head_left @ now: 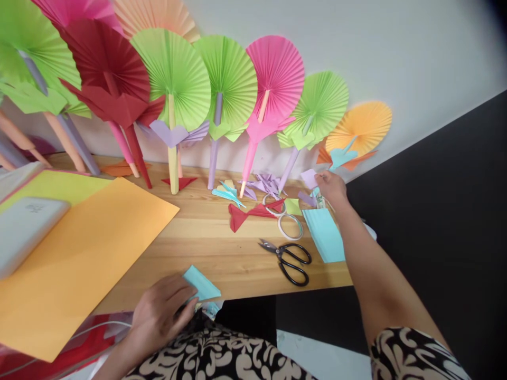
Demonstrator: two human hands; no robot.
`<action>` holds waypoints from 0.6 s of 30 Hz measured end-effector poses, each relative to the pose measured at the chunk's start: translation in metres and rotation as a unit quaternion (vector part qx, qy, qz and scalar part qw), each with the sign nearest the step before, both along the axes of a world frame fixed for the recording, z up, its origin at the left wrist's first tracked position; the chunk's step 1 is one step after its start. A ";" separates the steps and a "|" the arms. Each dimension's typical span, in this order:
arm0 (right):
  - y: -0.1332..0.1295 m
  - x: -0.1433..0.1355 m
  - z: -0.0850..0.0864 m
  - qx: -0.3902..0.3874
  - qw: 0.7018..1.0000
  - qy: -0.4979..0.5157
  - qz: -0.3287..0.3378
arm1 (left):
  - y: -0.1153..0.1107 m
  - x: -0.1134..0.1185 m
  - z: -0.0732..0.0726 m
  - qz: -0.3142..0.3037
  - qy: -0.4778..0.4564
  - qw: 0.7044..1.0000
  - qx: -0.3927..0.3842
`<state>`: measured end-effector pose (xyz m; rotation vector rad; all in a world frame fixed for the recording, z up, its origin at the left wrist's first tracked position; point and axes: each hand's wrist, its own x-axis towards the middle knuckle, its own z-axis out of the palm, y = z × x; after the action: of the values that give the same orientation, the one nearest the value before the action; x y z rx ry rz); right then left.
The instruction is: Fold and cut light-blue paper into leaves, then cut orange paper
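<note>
At the table's front edge, my left hand (166, 306) has its fingers and thumb closed on a folded piece of light-blue paper (203, 283). My right hand (332, 186) reaches to the back right with its fingertips pinching a small lilac paper square (309, 178). Under that hand lie a short purple paper strip (307, 198) and a pleated light-blue paper stack (325, 235). Black-handled scissors (282, 256) lie between the two hands, blades pointing left. Two tape rolls (290, 227) rest behind them, by a folded red paper piece (237, 217).
Pleated paper fans on rolled-paper handles, such as a pink one (276, 68) and an orange one (362, 126), lean against the wall. Left are large orange paper sheets (119, 232) under a white box-like object (29, 227). Folded lilac scraps (265, 183) lie at the back.
</note>
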<state>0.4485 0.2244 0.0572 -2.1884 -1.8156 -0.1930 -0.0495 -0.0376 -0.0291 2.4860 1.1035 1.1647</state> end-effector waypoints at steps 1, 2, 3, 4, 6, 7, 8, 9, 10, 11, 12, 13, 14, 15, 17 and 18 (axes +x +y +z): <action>-0.002 0.003 0.005 0.002 1.000 -0.008 -0.012 | 0.000 0.000 -0.001 -0.001 -0.001 1.000 0.001; -0.004 0.005 0.009 0.003 1.000 -0.011 -0.025 | -0.001 -0.001 -0.002 -0.001 -0.002 1.000 0.003; -0.005 0.008 0.012 0.002 0.999 -0.010 -0.035 | -0.001 -0.001 -0.003 -0.001 -0.003 1.000 0.005; -0.007 0.010 0.013 -0.003 0.999 -0.011 -0.037 | -0.001 -0.001 -0.004 -0.001 -0.004 1.000 0.007; -0.009 0.013 0.010 -0.020 0.999 -0.010 -0.030 | -0.002 0.000 -0.005 0.001 -0.004 1.000 0.009; -0.009 0.014 0.006 -0.030 0.999 -0.007 -0.022 | -0.001 0.000 -0.005 0.003 -0.004 1.000 0.011; -0.009 0.015 0.000 -0.039 0.999 -0.004 -0.015 | -0.001 0.000 -0.005 0.005 -0.004 1.000 0.013; -0.009 0.016 -0.006 -0.046 0.999 0.000 -0.008 | -0.001 0.000 -0.005 0.005 -0.004 1.000 0.012; -0.009 0.017 -0.012 -0.052 0.999 0.004 -0.001 | -0.001 0.001 -0.004 0.004 -0.005 1.000 0.013; -0.009 0.019 -0.018 -0.056 0.998 0.007 0.006 | -0.001 0.001 -0.004 0.003 -0.005 1.000 0.012; -0.009 0.020 -0.024 -0.059 0.998 0.010 0.013 | 0.000 0.001 -0.004 0.004 -0.005 1.000 0.010; -0.010 0.021 -0.029 -0.061 0.998 0.011 0.021 | 0.000 0.001 -0.003 0.005 -0.004 1.000 0.009; -0.010 0.023 -0.033 -0.063 0.998 0.011 0.030 | 0.000 0.001 -0.003 0.006 -0.004 1.000 0.011; -0.011 0.024 -0.037 -0.065 0.997 0.009 0.039 | 0.000 0.001 -0.002 0.006 -0.003 1.000 0.012; -0.013 0.027 -0.042 -0.070 0.996 0.003 0.057 | 0.000 0.001 -0.001 0.008 -0.001 1.000 0.018; -0.014 0.029 -0.044 -0.075 0.995 0.000 0.065 | 0.000 0.001 -0.001 0.009 0.000 1.000 0.020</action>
<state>0.4773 0.2104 0.0136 -2.1548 -2.0252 -0.0308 -0.0482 -0.0374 -0.0304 2.5121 1.1155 1.2030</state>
